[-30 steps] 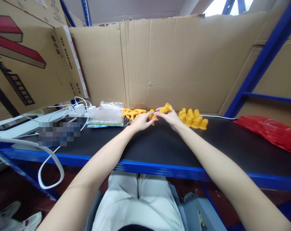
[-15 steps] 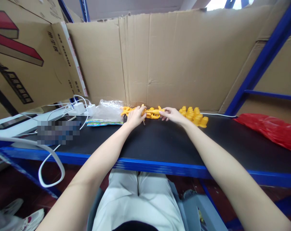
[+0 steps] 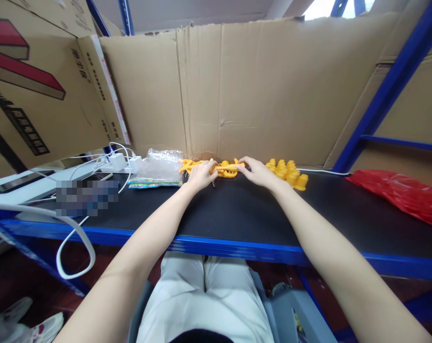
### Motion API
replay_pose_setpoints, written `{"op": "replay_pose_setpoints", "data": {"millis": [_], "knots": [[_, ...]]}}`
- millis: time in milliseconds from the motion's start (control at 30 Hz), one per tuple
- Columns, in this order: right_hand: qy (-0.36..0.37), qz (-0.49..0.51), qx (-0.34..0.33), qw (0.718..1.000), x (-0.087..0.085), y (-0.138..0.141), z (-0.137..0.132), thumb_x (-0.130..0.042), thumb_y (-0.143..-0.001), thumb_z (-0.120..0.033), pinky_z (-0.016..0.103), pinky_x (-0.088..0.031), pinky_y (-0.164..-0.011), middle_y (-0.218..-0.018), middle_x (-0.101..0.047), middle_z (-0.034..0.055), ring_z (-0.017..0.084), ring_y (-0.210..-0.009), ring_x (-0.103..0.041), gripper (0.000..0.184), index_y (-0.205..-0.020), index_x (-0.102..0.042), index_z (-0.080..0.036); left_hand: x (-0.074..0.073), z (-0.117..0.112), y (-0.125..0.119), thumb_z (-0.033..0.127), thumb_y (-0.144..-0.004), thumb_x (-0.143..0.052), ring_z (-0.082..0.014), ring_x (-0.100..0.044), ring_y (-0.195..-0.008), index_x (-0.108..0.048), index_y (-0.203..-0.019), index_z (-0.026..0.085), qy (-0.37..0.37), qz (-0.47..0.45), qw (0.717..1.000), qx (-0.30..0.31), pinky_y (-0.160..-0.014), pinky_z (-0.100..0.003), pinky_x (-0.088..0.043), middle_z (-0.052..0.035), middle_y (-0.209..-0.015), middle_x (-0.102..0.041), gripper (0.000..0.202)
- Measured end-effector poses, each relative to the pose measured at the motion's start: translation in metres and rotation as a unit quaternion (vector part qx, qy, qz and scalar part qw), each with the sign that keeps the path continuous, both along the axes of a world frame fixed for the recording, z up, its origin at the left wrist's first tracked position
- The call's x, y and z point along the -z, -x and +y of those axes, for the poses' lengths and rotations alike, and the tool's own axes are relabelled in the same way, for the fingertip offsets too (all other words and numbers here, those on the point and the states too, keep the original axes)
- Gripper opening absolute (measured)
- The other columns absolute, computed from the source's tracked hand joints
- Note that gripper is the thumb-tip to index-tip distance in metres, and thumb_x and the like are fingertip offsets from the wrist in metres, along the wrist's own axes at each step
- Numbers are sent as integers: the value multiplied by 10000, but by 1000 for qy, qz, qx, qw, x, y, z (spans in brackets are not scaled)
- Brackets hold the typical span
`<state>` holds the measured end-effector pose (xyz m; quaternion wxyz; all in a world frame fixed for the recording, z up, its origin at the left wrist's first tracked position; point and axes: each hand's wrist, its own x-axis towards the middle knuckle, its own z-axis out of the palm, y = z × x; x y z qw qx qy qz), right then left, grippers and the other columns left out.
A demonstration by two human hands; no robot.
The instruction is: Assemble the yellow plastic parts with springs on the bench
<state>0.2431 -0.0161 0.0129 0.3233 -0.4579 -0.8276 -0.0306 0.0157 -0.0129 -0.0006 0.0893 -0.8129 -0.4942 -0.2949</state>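
Observation:
A slim yellow plastic part [image 3: 227, 167] lies crosswise between my two hands, low over the far side of the black tabletop. Its left end is pinched by my left hand [image 3: 200, 176]. At the other end, the thumb and fingers of my right hand [image 3: 254, 172] close on it. Other yellow plastic pieces [image 3: 186, 165] lie behind and to the left of my left hand, partly covered by it. A small metal spiral [image 3: 213, 183] shows below my left fingertips. Just right of my right hand stand several yellow cup-shaped pieces [image 3: 293, 177] in rows.
A clear plastic bag [image 3: 161, 164] lies left of the yellow pieces, near white chargers [image 3: 118, 162] and cables. Red plastic sheeting [image 3: 398, 190] lies at the right. A cardboard wall [image 3: 273, 90] closes off the back, and a blue rail [image 3: 237, 248] edges the front.
My right hand has shifted its grip, its index finger now arched over the part's right end with the thumb lower. The left hand stays nearly in place.

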Motion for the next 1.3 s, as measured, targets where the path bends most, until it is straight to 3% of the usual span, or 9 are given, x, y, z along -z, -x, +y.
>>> {"op": "replay_pose_setpoints", "data": {"millis": [200, 333, 467, 600, 833, 1067, 1300], "knots": [[-64, -114, 51, 990, -4, 1, -5, -548, -839, -265, 390, -394, -818, -1093, -612, 102, 260, -1025, -536, 211, -1036, -564, -189, 4, 4, -2, 324, -853, -502, -213, -626, -952, -591, -1160, 206, -10, -5, 1000, 10, -818, -312, -460, -70, -1090, -662, 341], [-99, -159, 81, 979, -5, 6, -12, -543, -844, -263, 411, -373, -824, -1108, -595, 129, 284, -1040, -514, 225, -1049, -577, -178, 5, 4, -3, 348, -848, -503, -213, -631, -929, -599, -1152, 201, -14, -8, 1000, 10, -804, -308, -465, -64, -999, -685, 350], [-77, -158, 62, 982, 1, 14, -12, -492, -892, -327, 422, -342, -869, -1139, -606, 133, 277, -1059, -511, 278, -1108, -569, -170, 6, 4, -2, 343, -841, -505, -213, -633, -938, -608, -1142, 204, -19, -12, 1000, 19, -816, -307, -468, -59, -1009, -690, 347], [-35, -171, 51, 983, 5, 18, -10, -466, -900, -249, 418, -318, -887, -1164, -615, 129, 265, -1069, -523, 243, -1112, -560, -176, 6, 2, -3, 320, -828, -507, -220, -620, -997, -604, -1167, 208, -6, 3, 1000, 20, -843, -313, -465, -63, -1119, -670, 371], [-51, -172, 61, 982, 2, 17, -11, -523, -810, -152, 388, -323, -848, -1104, -630, 125, 263, -1015, -555, 275, -1084, -520, -167, 2, -4, -9, 328, -811, -515, -222, -635, -947, -619, -1163, 210, 18, 17, 1000, 8, -809, -307, -475, -56, -1036, -696, 386], [-15, -164, 53, 985, 6, 20, -12, -450, -899, -258, 419, -350, -855, -1197, -605, 142, 281, -1117, -524, 259, -1128, -544, -182, 0, -3, -6, 312, -788, -535, -232, -625, -980, -647, -1117, 217, 24, 7, 1000, -12, -822, -308, -470, -58, -1056, -693, 360], [-50, -196, 84, 976, 1, 16, -13, -502, -817, -158, 417, -345, -827, -1070, -632, 130, 282, -1019, -534, 255, -1066, -557, -169, 1, -2, -6, 315, -779, -541, -240, -632, -965, -653, -1109, 225, 23, 3, 1000, -9, -814, -316, -476, -60, -1019, -699, 359]]}}
